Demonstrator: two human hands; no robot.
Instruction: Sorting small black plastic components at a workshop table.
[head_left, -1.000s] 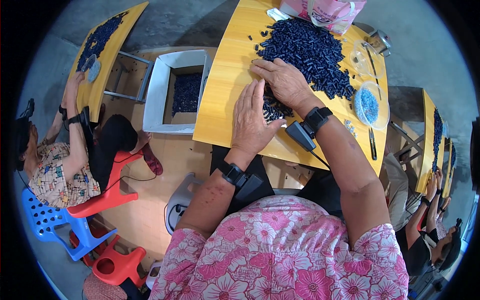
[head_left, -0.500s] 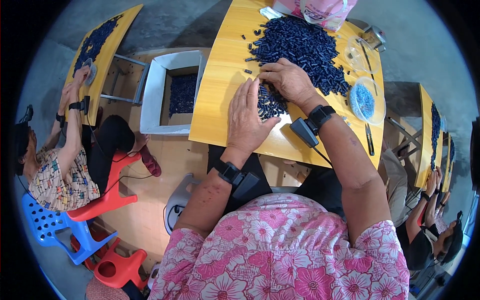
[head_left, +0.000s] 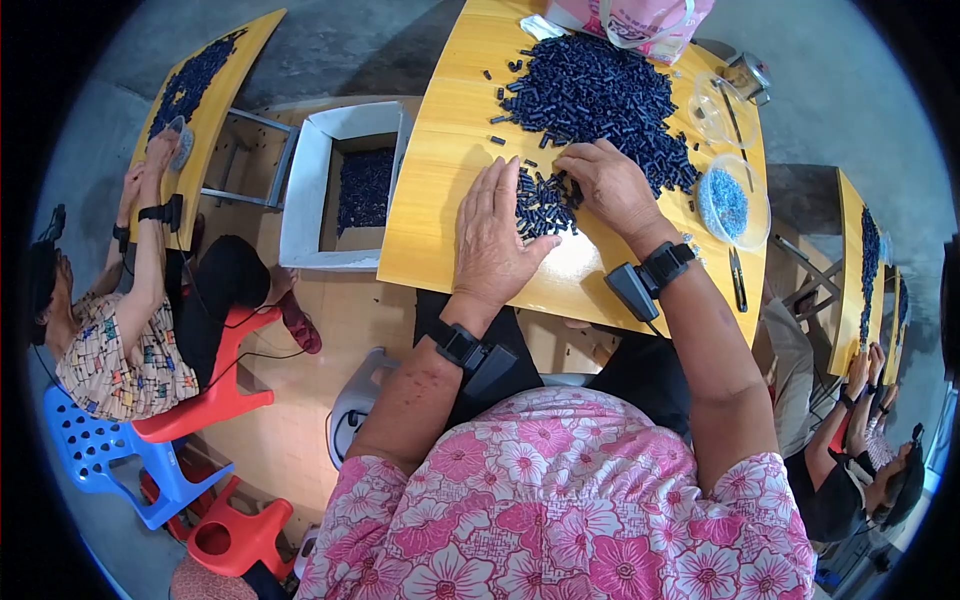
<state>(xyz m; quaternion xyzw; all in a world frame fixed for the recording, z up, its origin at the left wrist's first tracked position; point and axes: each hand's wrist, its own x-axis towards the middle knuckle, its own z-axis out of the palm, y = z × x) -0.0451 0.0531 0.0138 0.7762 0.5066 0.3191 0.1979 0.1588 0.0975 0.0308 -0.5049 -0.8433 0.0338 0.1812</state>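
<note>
My left hand point(head_left: 490, 230) rests on the yellow table point(head_left: 450, 130), fingers stretched out and thumb apart, like a wall along the left side of a small heap of short dark-blue tubes point(head_left: 543, 205). On the heap's right edge is my right hand point(head_left: 615, 190), fingers bent and drawn together. Its fingertips are at the dark pieces, and whatever may lie between them is hidden. Just beyond both hands spreads a much larger pile of the same dark tubes point(head_left: 590, 90). A few loose tubes lie between the two piles.
On the right are a clear bowl of light-blue bits point(head_left: 724, 202), another clear container point(head_left: 715, 108), dark tweezers point(head_left: 738, 280) and a metal mug point(head_left: 748, 76). A pink bag point(head_left: 640, 25) stands at the back. Left of the table, a white box point(head_left: 310, 190) holds dark pieces. Other people work nearby.
My right hand has moved right, away from the left fingertips, to the small heap's right edge, uncovering more of the heap. My left hand has stayed in place.
</note>
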